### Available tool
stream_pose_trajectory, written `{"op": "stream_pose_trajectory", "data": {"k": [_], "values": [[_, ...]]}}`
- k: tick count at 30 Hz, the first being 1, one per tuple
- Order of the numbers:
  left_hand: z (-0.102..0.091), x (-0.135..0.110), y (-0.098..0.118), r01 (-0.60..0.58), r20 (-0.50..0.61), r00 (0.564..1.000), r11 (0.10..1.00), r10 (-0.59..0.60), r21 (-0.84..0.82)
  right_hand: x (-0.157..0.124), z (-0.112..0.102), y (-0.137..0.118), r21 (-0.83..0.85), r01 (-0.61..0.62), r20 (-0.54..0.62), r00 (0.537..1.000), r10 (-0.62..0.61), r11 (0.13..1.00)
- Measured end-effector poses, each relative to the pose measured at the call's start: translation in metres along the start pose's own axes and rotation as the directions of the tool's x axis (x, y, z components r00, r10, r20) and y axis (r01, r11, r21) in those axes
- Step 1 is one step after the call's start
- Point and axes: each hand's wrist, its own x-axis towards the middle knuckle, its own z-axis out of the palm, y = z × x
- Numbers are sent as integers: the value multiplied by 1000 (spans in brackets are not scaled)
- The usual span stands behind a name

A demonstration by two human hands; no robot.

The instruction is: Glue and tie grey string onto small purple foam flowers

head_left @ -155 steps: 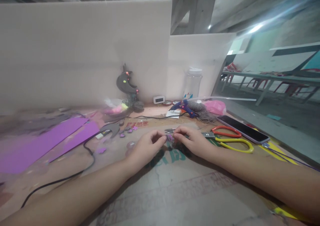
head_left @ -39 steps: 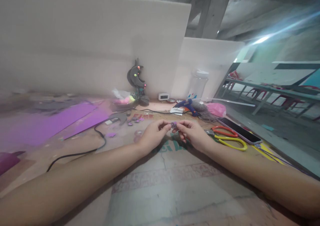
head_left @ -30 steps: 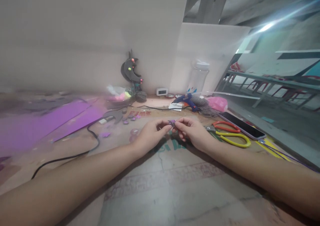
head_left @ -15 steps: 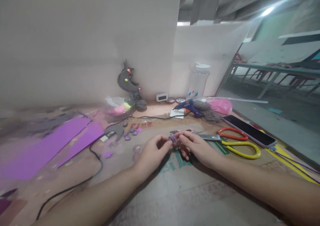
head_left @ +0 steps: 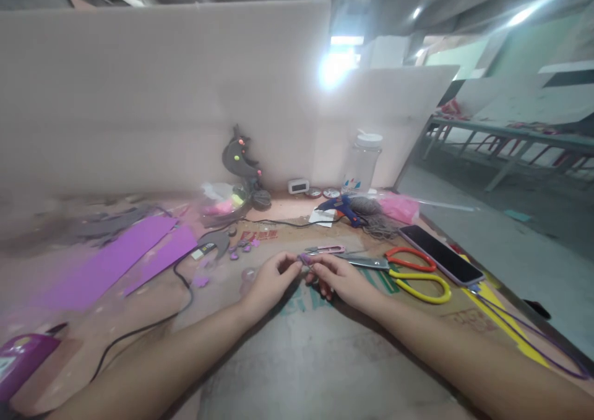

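The left hand point(head_left: 271, 281) and right hand point(head_left: 341, 281) meet above the bench point(head_left: 278, 208), thumbs and fingers pinching a small purple piece point(head_left: 305, 258) between them; its shape is too small to tell. Just beyond lie pink snips point(head_left: 333, 249). Scissors point(head_left: 381, 263) with one red and one yellow handle lie near the right hand, a phone point(head_left: 443, 254) farther right. Purple sheets point(head_left: 111, 260) lie well to the left.
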Motion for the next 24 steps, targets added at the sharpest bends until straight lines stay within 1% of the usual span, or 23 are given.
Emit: {"op": "stream_pose_trajectory", "data": {"k": [5, 11, 14, 18, 20, 24], "values": [[4, -1, -1, 10, -16, 1000, 1000, -9, 15, 5, -2, 6, -4, 22, 13, 1000, -22, 1000], [4, 6, -8, 16, -52, 999, 1000, -17, -10, 9, -7, 11, -1, -12, 0, 1000, 12, 1000], [2, 9, -11, 7, -32, 999, 999, -8, -39, 9, -10, 11, 13, -31, -10, 999, 31, 999], [3, 7, -9, -1, -6, 1000, 999, 1, -41, 6, -12, 11, 9, -35, 7, 999, 35, 999], [4, 5, -6, -4, 5, 1000, 999, 4, -38, 5, -12, 9, -11, -45, 7, 999, 45, 999], [3, 2, -2, 0, 19, 1000, 1000, 0, -20, 3, -9, 3, -71, -53, -31, 998, 50, 996]]}}
